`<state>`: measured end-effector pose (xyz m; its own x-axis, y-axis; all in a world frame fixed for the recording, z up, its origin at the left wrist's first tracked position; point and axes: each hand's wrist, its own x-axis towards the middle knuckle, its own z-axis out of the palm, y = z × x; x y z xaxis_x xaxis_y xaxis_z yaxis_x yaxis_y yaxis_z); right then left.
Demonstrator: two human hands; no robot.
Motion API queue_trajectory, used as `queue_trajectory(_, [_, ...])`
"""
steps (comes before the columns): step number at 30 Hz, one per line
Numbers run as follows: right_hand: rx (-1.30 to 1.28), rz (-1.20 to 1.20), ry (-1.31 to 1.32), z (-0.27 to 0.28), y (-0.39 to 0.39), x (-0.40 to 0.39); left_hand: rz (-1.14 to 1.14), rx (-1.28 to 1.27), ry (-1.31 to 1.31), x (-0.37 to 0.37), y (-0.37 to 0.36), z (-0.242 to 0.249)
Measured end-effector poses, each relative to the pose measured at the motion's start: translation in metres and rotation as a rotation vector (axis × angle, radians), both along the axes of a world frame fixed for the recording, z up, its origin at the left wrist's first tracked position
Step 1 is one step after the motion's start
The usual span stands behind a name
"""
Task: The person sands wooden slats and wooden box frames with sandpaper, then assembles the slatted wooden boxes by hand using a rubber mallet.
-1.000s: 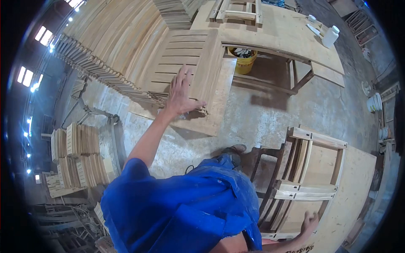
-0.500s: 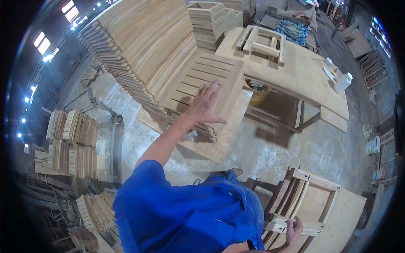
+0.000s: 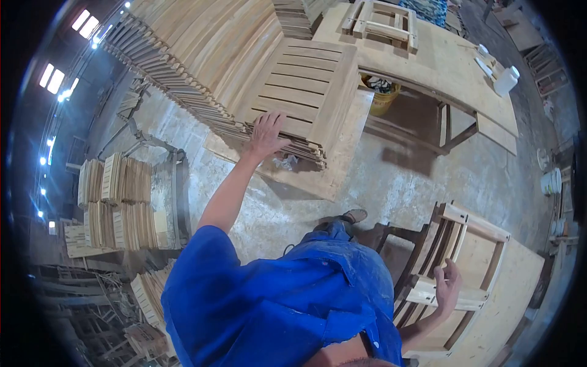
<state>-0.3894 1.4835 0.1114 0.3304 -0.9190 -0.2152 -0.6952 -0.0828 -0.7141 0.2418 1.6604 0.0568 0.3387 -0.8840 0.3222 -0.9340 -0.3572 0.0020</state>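
Observation:
My left hand rests on the near left corner of the top slatted wooden panel, its fingers on the surface and thumb apart. That panel lies flat on a stack of similar panels, beside a long row of upright ones. To the lower right, my right hand hangs just over or against a wooden frame, fingers loosely curved and apart with nothing visible between them. Whether it touches the frame is unclear.
A wooden table holds another frame and a white bottle. Beneath it stands a yellow bucket. Stacked slatted pieces are at the left. A shoe shows on the floor.
My left hand has come down from above the top panel onto its near left corner. My right hand has risen slightly, still by the frame. The view has tilted downward.

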Motion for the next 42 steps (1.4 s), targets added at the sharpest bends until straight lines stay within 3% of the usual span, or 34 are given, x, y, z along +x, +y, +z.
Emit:
queue_trajectory(8, [-0.039, -0.040, -0.017, 0.010, 0.030, -0.018, -0.005, -0.060, -0.075, -0.020, 0.023, -0.005])
queue_trajectory(10, [-0.138, -0.126, -0.043, 0.012, 0.046, -0.036, 0.053, -0.139, -0.037, -0.049, 0.044, -0.007])
queue_trajectory(11, [-0.161, -0.135, -0.052, 0.015, 0.056, -0.047, 0.001, -0.299, -0.149, -0.062, 0.048, -0.006])
queue_trajectory(13, [-0.108, -0.183, -0.120, 0.021, 0.074, -0.067, -0.112, -0.483, -0.281, -0.089, 0.044, 0.031])
queue_trajectory(16, [-0.056, -0.180, -0.188, 0.025, 0.085, -0.089, -0.219, -0.471, -0.487, -0.102, 0.018, 0.124])
queue_trajectory(20, [-0.202, -0.152, -0.281, 0.041, 0.075, -0.083, -0.229, -0.507, -0.484, -0.136, -0.066, 0.260])
queue_trajectory(21, [-0.244, -0.130, -0.334, 0.047, 0.070, -0.076, -0.326, -0.522, -0.492, -0.149, -0.088, 0.285])
queue_trajectory(23, [-0.284, -0.158, -0.475, 0.057, 0.060, -0.055, -0.462, -0.556, -0.484, -0.181, -0.134, 0.317])
queue_trajectory(26, [-0.376, -0.254, -0.670, 0.064, 0.028, -0.005, -0.838, -0.594, -0.480, -0.255, -0.205, 0.336])
queue_trajectory(30, [-0.689, -0.464, -0.725, 0.092, -0.025, 0.022, -1.249, -0.512, -0.280, -0.372, -0.288, 0.322])
queue_trajectory(33, [-0.958, -0.761, -0.750, 0.096, -0.058, -0.022, -1.597, -0.868, -0.063, -0.474, -0.347, 0.314])
queue_trajectory(34, [-1.134, -0.846, -0.560, 0.094, -0.065, -0.049, -1.691, -0.946, 0.043, -0.501, -0.369, 0.310])
queue_trajectory(37, [-1.278, -1.054, -0.653, 0.097, -0.082, -0.116, -1.609, -1.068, 0.022, -0.554, -0.427, 0.298])
queue_trajectory(41, [-1.311, -1.361, -0.383, 0.120, -0.084, -0.185, -1.524, -0.931, 1.038, -0.636, -0.522, 0.241])
queue_trajectory(42, [-1.336, -1.442, -0.475, 0.128, -0.091, -0.194, -1.521, -0.746, 1.093, -0.650, -0.532, 0.231])
